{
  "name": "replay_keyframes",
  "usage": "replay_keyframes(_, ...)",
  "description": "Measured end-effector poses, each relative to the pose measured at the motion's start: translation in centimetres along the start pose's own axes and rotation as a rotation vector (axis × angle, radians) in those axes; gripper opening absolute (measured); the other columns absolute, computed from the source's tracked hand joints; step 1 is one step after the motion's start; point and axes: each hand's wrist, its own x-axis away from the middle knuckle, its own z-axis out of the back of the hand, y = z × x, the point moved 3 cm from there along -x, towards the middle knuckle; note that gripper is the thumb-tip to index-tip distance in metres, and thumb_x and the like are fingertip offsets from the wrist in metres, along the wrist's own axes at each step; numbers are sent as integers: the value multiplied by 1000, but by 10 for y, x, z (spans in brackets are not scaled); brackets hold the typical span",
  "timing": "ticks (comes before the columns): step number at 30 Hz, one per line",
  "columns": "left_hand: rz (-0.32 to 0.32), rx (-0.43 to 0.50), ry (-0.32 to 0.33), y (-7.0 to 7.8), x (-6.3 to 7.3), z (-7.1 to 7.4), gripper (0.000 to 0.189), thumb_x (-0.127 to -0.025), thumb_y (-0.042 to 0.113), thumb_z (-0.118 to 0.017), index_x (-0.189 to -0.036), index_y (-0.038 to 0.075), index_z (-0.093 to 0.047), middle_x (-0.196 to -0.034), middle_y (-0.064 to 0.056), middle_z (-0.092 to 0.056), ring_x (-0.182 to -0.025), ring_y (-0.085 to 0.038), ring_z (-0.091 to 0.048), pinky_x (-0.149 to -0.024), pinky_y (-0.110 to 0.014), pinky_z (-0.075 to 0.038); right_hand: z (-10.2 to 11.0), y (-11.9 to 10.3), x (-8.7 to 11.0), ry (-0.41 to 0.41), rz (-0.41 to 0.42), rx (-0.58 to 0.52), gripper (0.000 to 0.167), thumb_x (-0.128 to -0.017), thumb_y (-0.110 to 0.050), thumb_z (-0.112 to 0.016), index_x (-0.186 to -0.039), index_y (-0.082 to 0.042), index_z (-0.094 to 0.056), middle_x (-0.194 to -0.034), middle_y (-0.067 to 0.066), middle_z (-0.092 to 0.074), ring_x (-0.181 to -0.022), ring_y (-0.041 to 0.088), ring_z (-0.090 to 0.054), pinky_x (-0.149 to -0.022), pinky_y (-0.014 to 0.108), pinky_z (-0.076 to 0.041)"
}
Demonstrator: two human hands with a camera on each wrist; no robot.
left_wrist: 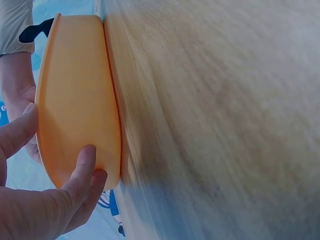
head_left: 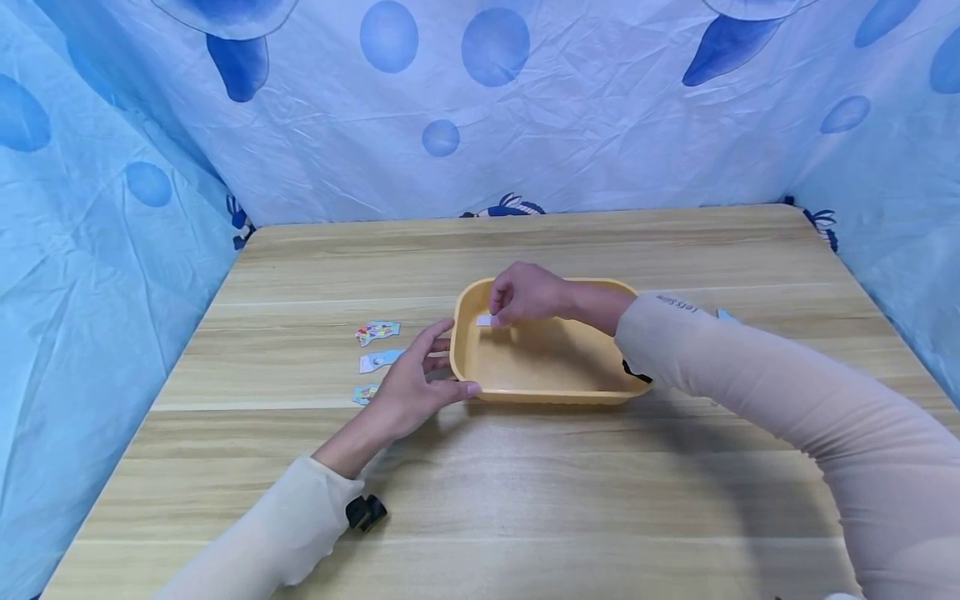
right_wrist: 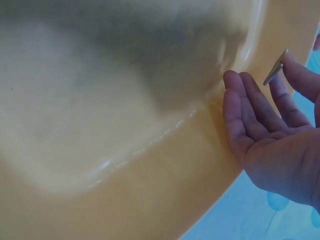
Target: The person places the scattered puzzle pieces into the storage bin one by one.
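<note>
The blue fabric curtain [head_left: 487,125], creased and printed with round spots, backs the wood-grain table [head_left: 525,508]. The right sleeve [head_left: 750,383], pale stretch fabric, carries dark lettering that appears to read "Let's Slim". A yellow-orange tray [head_left: 562,396], smooth, with rounded corners, sits closer to the table's far edge than to its left edge. The left hand [head_left: 412,387] touches its left end, fingers spread against the outer wall, thumb at the rim. The right hand [head_left: 528,293] is over the tray, thumb and index finger pinching a small, thin white piece [head_left: 483,320] above its left end. Toward the table's left edge lie three flat printed pieces [head_left: 379,361] with irregular outlines, one brightly multicoloured.
</note>
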Motion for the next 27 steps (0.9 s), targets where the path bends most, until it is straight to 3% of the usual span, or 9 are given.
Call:
replay_keyframes(9, 4, 8, -1, 1, 0, -1, 93, -76, 14, -83, -150, 19, -28, -137, -9, -46, -124, -26, -51, -93, -36, -50, -2, 0, 1, 1, -42, 58, 14, -83, -15, -76, -91, -5, -69, -85, 4, -67, -75, 13, -56, -67, 23, -46)
replay_keyframes(13, 0, 19, -3, 1, 0, -2, 93, -76, 14, -83, -150, 19, -27, -137, -10, -46, -124, -27, -51, -93, -35, -50, -1, 0, 3, -11, -46, -6, 13, -83, -14, -75, -91, -4, -69, -85, 4, -67, -76, 15, -57, -68, 26, -49)
replay_keyframes(19, -2, 9, -4, 1, 0, -2, 92, -76, 14, -83, -150, 19, -27, -136, -10, -46, -124, -28, -51, -93, -35, -50, 5, -2, 12, -84, -84, -163, 16, -86, -14, -72, -97, -4, -68, -89, 7, -68, -82, 32, -63, -77, 44, -52)
replay_keyframes(27, 12, -20, 6, 2, 0, -1, 93, -76, 17, -83, -150, 21, -28, -137, -8, -46, -124, -26, -51, -94, -37, -50, 18, -7, 26, -137, -125, -212, 24, -88, -21, -71, -107, -7, -66, -109, 15, -68, -95, 37, -64, -85, 49, -51)
